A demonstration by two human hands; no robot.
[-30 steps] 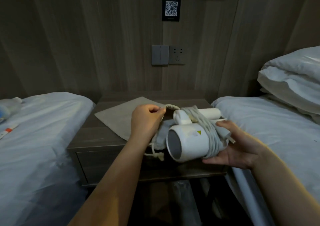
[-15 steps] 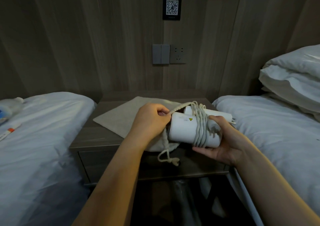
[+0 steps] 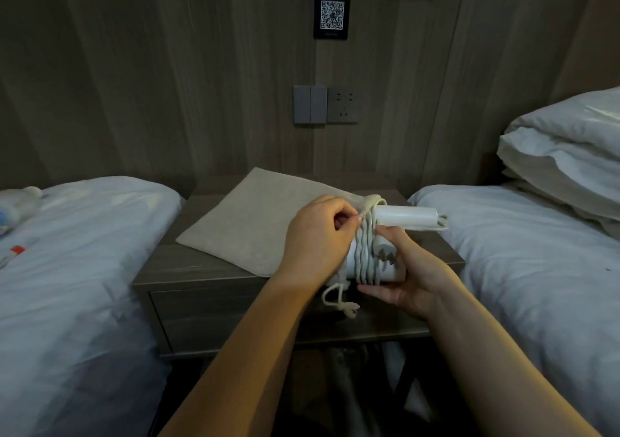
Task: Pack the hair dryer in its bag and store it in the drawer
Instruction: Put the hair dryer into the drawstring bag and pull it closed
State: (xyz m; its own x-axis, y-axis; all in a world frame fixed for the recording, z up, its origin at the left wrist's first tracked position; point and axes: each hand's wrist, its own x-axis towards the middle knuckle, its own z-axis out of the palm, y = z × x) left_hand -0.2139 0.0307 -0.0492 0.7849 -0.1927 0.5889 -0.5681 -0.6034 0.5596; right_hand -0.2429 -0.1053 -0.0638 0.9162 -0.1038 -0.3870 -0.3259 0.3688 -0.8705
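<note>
Two hands work at the mouth of the bag (image 3: 255, 222) on the bench (image 3: 167, 265). The left hand (image 3: 318, 235) pinches the rim (image 3: 372, 199) in its fingers. The right hand (image 3: 409, 279) grips the dryer (image 3: 407, 217) with curled fingers, its front hidden there. Cord (image 3: 367, 252) loops wound round the dryer could snag the rim and slip loose. The drawer (image 3: 214, 316) below is shut, and the drawstring (image 3: 335, 299) dangles over its front. Beds (image 3: 84, 235) flank either side.

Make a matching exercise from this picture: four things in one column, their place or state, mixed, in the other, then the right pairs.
1 hair dryer
2 bag
3 drawer
4 pillows

A on the right bed
B closed
C on the nightstand, left hand pinches its mouth
D wrapped in its cord, in the right hand

Pairs: 1-D, 2-C, 3-B, 4-A
</note>
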